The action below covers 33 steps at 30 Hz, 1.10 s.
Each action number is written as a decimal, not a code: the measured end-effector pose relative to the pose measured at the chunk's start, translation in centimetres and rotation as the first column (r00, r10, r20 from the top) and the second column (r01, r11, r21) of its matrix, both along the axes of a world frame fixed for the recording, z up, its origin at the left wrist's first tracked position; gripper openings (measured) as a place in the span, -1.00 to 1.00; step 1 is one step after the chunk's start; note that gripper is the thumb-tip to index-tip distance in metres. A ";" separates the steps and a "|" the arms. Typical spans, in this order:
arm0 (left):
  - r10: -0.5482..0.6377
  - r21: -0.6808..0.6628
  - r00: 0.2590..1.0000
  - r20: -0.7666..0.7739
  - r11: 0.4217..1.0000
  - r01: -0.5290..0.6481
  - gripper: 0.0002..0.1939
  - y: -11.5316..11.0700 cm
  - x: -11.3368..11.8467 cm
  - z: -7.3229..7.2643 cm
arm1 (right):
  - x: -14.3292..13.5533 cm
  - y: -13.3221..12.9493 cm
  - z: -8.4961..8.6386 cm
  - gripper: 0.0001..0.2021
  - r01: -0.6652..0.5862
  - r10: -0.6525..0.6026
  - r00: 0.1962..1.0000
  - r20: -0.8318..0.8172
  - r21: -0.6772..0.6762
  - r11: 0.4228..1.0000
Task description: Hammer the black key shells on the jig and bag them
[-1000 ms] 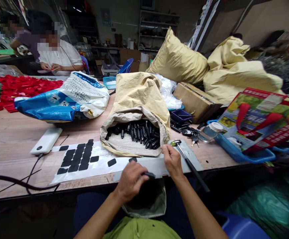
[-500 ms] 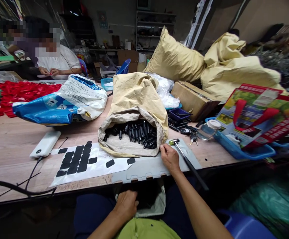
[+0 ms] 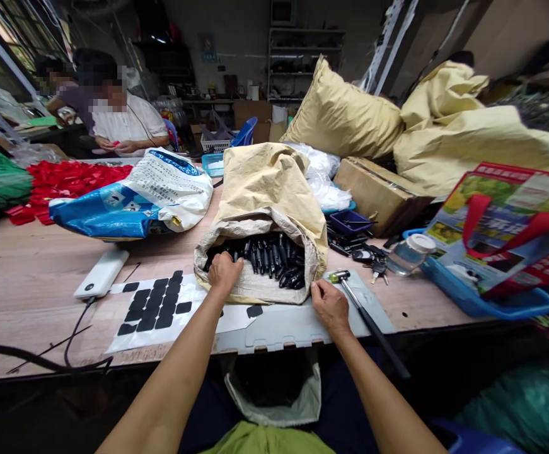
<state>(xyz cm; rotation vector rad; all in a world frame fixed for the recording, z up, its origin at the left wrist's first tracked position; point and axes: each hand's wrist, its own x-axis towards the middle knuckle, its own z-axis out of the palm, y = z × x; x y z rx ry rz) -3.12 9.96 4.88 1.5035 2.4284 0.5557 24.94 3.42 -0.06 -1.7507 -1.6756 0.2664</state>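
Observation:
A beige woven sack [image 3: 265,180] lies on the table with its mouth towards me, its pale lining rolled outward. Inside the mouth sits a heap of slim black plastic parts [image 3: 269,255]. My left hand [image 3: 225,274] reaches over the left of the lower lip, fingers curled among the parts; its fingertips are hidden, so what it grips does not show. My right hand [image 3: 329,306] pinches the lip's lower right corner. Beside it a small hammer [image 3: 366,318] lies on a grey sheet [image 3: 297,325]. Below the table edge, a second open bag [image 3: 297,410] rests between my legs.
Left of the sack are a sheet with black stickers [image 3: 156,302], a white power bank [image 3: 101,274], a blue-white bag [image 3: 137,195] and red pieces [image 3: 75,183]. To the right stand a jar [image 3: 410,253], keys [image 3: 379,271] and a blue basket [image 3: 496,296]. Two co-workers sit at the back left.
My left hand has risen from above the bag at my lap to the sack's mouth. My right hand stays at the sack's right corner. The view has shifted slightly.

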 end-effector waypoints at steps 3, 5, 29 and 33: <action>-0.016 -0.027 1.000 0.011 0.999 0.016 -0.73 -0.7 -0.2 -0.8 | 0.0 0.0 0.1 -0.65 0.000 0.000 1.000 -0.017 -0.001 1.000; -0.050 0.014 0.998 -0.023 0.999 0.051 -0.77 -2.3 0.1 -1.1 | 0.0 0.0 0.1 -0.65 -0.001 0.001 1.000 -0.022 -0.001 1.000; -0.723 0.276 0.686 0.080 0.677 0.682 -0.85 -8.6 4.4 -3.7 | 7.6 -2.1 1.6 -0.80 0.318 -0.270 0.906 0.325 -0.104 0.942; -0.727 0.253 0.681 0.083 0.676 0.692 -0.84 -8.5 4.4 -3.6 | 5.6 -3.7 3.8 -0.78 0.257 -0.270 0.958 0.099 0.126 0.958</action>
